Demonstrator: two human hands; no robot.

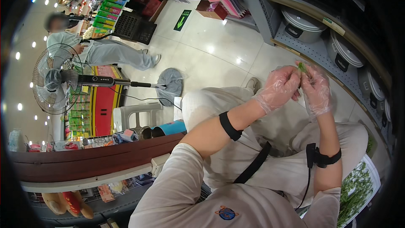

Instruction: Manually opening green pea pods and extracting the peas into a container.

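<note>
Both hands wear clear plastic gloves and meet at the upper right, above the floor and past my knees. Between the fingertips of my left hand (281, 84) and my right hand (316, 85) is a small piece of green vegetable (302, 67). The fingers of my right hand pinch it; my left fingertips press close beside it, and whether they grip it too is hard to tell. Near my right elbow, at the lower right, a white container (376, 177) holds many green sprigs or pods (356, 193).
Lidded metal pots (303, 27) stand on a grey shelf (326, 49) beyond my hands. A pedestal fan (110, 81) and a grey plastic stool (121, 117) are to the left. Another person (107, 50) stands farther off. A dark red counter edge (95, 161) runs beside my left arm.
</note>
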